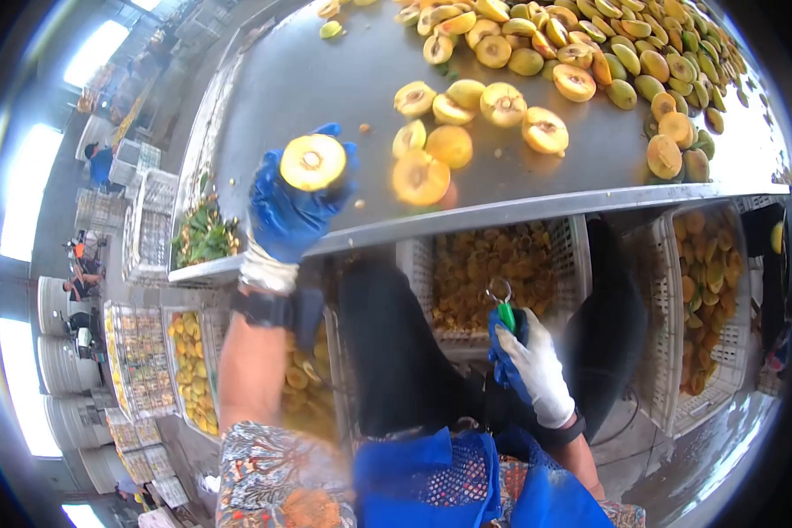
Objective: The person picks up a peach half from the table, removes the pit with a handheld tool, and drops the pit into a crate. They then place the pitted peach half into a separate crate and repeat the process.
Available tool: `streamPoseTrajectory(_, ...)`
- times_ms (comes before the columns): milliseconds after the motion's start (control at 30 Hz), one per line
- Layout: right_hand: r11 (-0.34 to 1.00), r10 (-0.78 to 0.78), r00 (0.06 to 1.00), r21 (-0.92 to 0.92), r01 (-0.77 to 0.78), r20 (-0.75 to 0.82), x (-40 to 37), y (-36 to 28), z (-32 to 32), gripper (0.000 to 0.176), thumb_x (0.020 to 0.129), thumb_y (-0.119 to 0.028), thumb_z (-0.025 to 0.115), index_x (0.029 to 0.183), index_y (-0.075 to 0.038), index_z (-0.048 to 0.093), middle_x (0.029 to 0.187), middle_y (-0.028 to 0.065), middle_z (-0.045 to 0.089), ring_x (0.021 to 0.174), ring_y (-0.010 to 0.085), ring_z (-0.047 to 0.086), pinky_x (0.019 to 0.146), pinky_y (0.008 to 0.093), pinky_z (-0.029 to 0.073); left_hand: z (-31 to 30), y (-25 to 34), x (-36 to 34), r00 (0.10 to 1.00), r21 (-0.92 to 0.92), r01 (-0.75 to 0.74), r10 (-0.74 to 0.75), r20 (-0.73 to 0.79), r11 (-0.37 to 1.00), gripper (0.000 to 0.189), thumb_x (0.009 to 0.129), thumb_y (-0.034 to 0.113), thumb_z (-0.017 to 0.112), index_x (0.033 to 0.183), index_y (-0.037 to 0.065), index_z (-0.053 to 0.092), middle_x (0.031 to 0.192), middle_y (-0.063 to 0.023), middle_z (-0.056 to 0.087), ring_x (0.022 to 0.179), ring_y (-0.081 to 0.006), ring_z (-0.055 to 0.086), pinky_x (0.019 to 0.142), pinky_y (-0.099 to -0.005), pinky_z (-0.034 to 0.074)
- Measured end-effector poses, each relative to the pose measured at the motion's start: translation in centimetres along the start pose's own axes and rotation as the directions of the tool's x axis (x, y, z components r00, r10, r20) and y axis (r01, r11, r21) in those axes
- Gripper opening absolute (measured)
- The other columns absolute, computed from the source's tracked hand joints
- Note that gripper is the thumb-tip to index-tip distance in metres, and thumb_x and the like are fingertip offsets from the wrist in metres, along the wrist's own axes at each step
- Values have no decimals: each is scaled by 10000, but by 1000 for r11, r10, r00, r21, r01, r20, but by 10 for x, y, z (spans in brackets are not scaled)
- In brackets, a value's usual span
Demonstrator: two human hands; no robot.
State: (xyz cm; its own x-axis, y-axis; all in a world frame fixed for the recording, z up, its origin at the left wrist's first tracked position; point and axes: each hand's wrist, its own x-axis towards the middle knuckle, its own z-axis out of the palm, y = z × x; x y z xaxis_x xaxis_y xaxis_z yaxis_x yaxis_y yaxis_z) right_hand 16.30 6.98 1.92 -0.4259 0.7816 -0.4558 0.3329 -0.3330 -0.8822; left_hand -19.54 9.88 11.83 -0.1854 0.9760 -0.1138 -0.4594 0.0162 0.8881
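Note:
My left hand [299, 198], in a blue-coated glove, holds a peach half [313, 162] over the near edge of the metal table [282, 97]. The yellow cut face is turned up, with a paler centre. In front of my lap, my right hand [532, 356], in a white and blue glove, is closed around the green handle of a ring-bladed pitting tool [502, 299]. Its metal loop points up and away from me, touching no fruit. Several loose peach halves [421, 179] lie on the table right of my left hand.
A large heap of peach halves [625, 48] covers the table's far right. Below the edge stands a crate of small brownish pieces [493, 273]. Fruit-filled crates [708, 299] stand at right and left. Green leaves [204, 233] lie at the table's left corner. Other people are far left.

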Motion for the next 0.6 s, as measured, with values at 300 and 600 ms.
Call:
streamPoseTrajectory(300,932,-321,946,-166,322,30,-44,-63,27,244,940,-221,633,1065,-26,555,759,255,648,696,425,662,596,467,493,76,-111,-96,990,425,-134,143,11,895,600,945,338,555,1363,-81,455,1282,-204,596,1124,-283,622,989,-388,490)
streamPoseTrajectory(600,810,-509,861,-340,477,-3,-55,-40,49,276,925,-227,636,995,19,534,731,251,632,688,444,635,594,497,489,97,-138,-114,998,-212,-41,50,38,976,672,905,419,571,1341,-87,491,1158,-199,648,967,-273,673,884,-376,554)
